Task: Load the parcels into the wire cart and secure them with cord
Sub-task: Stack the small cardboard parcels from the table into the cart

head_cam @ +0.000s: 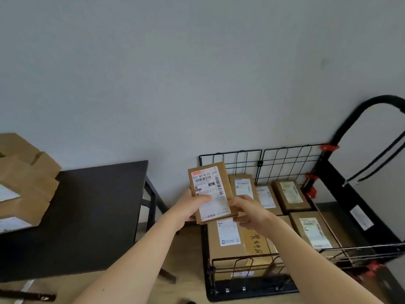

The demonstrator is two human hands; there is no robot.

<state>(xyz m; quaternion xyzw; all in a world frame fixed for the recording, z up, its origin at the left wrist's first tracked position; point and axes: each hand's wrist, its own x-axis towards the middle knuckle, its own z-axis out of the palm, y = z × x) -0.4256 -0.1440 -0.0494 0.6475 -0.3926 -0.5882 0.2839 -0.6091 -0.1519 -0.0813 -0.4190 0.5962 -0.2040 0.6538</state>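
Head view shows loading underway: left hand (189,209) and right hand (246,212) pinch a small parcel (210,191) between their fingers above the wire cart (285,159), so lowering it beside the boxes beneath seems next.

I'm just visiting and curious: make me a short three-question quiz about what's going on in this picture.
1. True or false: the small parcel is held by both the left hand and the right hand.
2. Where do the other labelled parcels lie: A) on the dark table, B) in the wire cart, C) on the floor?
3. What hangs by the cart handle?

Key: 1 true; 2 B; 3 a black cord, not yet over the parcels.
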